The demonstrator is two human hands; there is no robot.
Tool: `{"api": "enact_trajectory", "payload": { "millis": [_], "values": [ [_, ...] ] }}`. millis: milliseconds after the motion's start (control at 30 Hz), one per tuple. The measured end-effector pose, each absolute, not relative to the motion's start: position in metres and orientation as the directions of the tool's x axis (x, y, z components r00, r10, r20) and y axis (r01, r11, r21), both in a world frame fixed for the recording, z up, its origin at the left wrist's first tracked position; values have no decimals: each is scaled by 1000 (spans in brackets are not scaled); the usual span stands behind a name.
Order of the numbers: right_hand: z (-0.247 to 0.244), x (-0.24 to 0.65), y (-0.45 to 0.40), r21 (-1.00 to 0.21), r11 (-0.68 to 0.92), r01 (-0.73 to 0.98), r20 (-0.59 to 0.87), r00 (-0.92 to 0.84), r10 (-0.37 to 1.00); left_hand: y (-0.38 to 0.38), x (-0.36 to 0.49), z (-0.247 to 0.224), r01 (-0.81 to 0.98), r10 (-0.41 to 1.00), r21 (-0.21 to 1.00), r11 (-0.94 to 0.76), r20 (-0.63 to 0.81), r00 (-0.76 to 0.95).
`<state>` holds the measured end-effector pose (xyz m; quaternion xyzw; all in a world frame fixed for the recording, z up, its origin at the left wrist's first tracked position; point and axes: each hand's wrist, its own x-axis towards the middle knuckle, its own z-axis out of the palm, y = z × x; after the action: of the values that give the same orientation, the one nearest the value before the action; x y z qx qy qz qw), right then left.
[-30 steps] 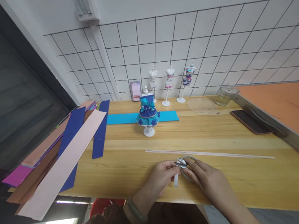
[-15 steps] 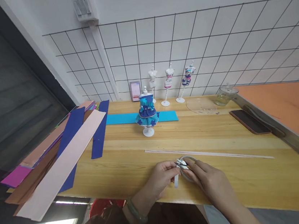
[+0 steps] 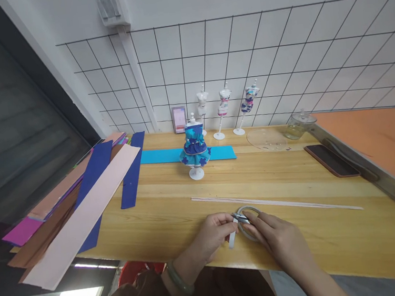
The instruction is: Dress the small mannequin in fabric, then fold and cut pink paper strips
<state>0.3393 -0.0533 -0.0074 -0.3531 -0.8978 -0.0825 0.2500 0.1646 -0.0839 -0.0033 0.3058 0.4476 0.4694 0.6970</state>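
Near the front edge of the table, my left hand (image 3: 213, 236) is closed, pinching a narrow white strip of tape (image 3: 232, 239) that hangs below the fingers. My right hand (image 3: 283, 240) is closed around small scissors (image 3: 240, 218), whose tips point left and meet the left fingertips. A pale roll of tape (image 3: 248, 208) is partly hidden behind the right fingers; whether they also grip it I cannot tell. Just beyond both hands lies a long thin pale pink strip (image 3: 276, 202). Farther back stands a small dress form (image 3: 195, 150) in a blue ruffled dress.
Coloured sheets (image 3: 84, 219) are heaped at the left, overhanging the table edge. A bright blue strip (image 3: 159, 157) runs behind the dressed form. Three small mannequins (image 3: 224, 104) stand by the wall. At right are a clear plate (image 3: 266, 139), a glass jar (image 3: 298, 128) and a phone (image 3: 332, 160).
The white piece at the scissors, seen between the fingertips before, is less visible, and the blades now show more plainly. Both hands have stayed almost in place.
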Motion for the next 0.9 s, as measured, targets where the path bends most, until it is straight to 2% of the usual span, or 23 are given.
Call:
{"api": "enact_trajectory", "payload": {
  "millis": [233,500,800,900],
  "values": [
    [-9,340,-51,-18,746,666,525,-629,574,-84,164,-5,-363,920,846,391,-350,175],
    [-16,341,-50,-73,723,687,448,-625,639,-81,163,-9,-389,926,841,377,-331,181],
    [-20,337,-52,-65,720,691,505,-600,621,-79,154,-14,-331,920,860,390,-348,180],
    [-21,334,-52,-108,730,675,510,-593,624,-80,150,-16,-332,924,863,382,-341,176]
  ]
}}
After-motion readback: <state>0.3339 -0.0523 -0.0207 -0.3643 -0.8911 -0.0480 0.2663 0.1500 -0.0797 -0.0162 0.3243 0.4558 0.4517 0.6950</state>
